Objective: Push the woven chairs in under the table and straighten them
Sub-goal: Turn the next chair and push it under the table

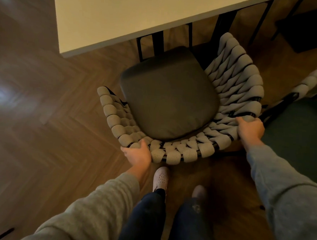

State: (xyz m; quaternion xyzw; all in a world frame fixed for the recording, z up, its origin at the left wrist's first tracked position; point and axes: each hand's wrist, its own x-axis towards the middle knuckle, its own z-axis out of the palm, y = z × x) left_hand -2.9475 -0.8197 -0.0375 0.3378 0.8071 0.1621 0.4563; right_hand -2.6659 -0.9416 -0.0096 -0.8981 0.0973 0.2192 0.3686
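Note:
A woven chair (pixel 235 74) with a grey rope backrest and a dark seat cushion (pixel 169 94) stands just in front of the pale table (pixel 108 16), turned at an angle to its edge. The cushion's far edge lies close to the table edge. My left hand (pixel 137 152) grips the backrest rim at its near left part. My right hand (pixel 250 128) grips the rim at the back right corner. A second woven chair (pixel 310 78) with a dark seat stands at the right, partly out of frame.
Dark metal table legs (pixel 158 44) stand beyond the chair seat. The floor is brown herringbone wood (pixel 44 114). My feet in light shoes (pixel 161 177) are right behind the chair. A dark piece of furniture (pixel 305 26) is at the top right.

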